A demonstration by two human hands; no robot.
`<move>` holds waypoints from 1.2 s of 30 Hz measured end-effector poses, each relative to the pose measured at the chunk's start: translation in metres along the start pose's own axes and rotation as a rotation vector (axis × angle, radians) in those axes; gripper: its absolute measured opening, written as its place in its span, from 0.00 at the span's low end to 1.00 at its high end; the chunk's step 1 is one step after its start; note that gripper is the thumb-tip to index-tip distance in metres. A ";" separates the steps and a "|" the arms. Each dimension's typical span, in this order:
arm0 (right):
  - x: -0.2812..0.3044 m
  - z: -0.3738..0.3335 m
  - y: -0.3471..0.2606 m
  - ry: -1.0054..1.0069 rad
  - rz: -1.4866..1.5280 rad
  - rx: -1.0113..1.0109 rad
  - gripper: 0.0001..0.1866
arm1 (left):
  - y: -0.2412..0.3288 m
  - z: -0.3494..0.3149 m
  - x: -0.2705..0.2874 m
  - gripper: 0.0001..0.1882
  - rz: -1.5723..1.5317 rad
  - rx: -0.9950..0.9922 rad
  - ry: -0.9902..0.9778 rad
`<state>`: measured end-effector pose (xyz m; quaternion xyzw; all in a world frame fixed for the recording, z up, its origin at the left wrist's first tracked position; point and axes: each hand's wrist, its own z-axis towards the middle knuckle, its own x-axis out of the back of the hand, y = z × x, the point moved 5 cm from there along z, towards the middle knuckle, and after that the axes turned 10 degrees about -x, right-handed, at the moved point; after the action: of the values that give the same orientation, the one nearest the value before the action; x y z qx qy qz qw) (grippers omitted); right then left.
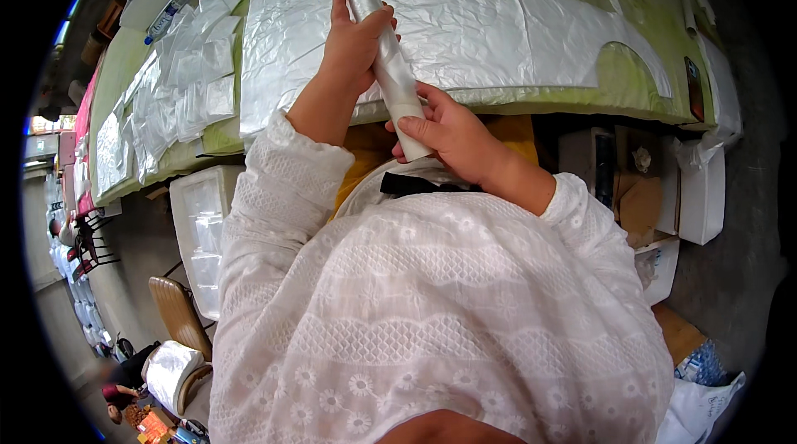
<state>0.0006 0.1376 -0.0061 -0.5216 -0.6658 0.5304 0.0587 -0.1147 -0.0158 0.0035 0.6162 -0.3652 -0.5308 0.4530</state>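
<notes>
Both my hands hold a long roll of clear plastic film (388, 58), tilted with its far end beyond the upper edge of the view. My left hand (353, 41) grips it around the middle, with the thumb and fingers to either side. Lower down, my right hand (444, 130) is wrapped around the pale core end (408, 130), thumb on top. Beneath the roll, a wide sheet of crinkled clear plastic (290, 53) lies over the green table (631, 78).
Rows of small clear plastic bags (187, 74) cover the table's left part, near a water bottle (166, 19). A dark phone-like object (694, 87) lies at the right edge. A white foam box (202, 232) and a brown chair (180, 315) stand at left; boxes (701, 191) stand at right.
</notes>
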 end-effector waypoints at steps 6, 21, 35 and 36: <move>0.038 -0.046 0.004 0.014 -0.026 -0.206 0.35 | 0.005 0.069 0.014 0.52 0.073 -0.067 0.131; 0.136 -0.206 0.039 0.418 -0.294 -0.102 0.32 | -0.015 0.075 0.039 0.20 0.126 0.192 -0.063; 0.124 -0.040 -0.095 0.766 -1.471 0.317 0.23 | 0.005 -0.043 0.046 0.12 0.595 0.398 -0.338; 0.132 -0.040 -0.097 0.806 -1.482 0.360 0.22 | 0.006 -0.064 0.046 0.12 0.550 0.440 -0.407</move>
<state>-0.0941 0.2738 0.0228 -0.0839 -0.6687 0.2272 0.7030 -0.0434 -0.0494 -0.0040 0.4601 -0.7033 -0.4103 0.3540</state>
